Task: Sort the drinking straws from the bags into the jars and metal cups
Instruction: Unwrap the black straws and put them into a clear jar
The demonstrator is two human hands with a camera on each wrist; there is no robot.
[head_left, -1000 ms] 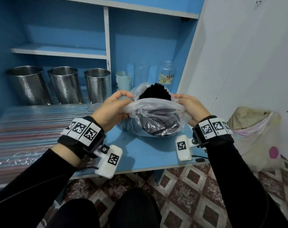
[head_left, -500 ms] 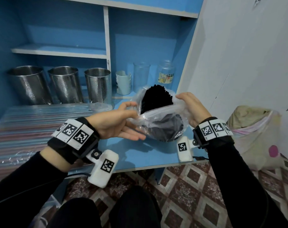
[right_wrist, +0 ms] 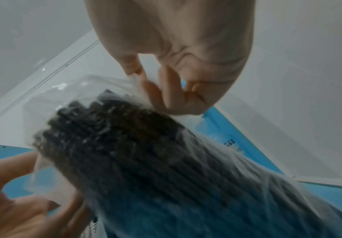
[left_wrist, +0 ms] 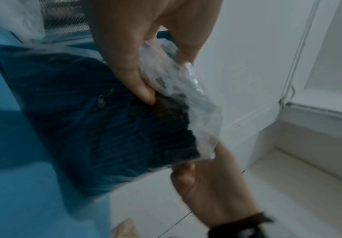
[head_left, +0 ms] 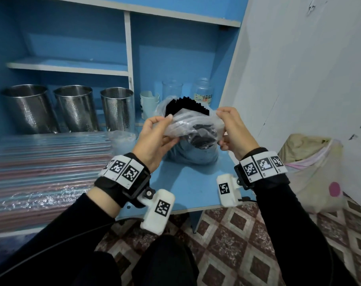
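While both hands hold it, the bag [head_left: 193,129] gapes

Left hand [head_left: 154,139] and right hand [head_left: 235,129] pinch its rim (black straws [head_left: 185,104] inside), before 3 metal cups [head_left: 76,108].

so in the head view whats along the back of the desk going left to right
Three perforated metal cups → → → white paper cups → clear glass jar → labelled jar, the last ones partly behind the bag of black straws.

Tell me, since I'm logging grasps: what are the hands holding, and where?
Both the left hand and right hand pinch the plastic bag of black straws at its open mouth.
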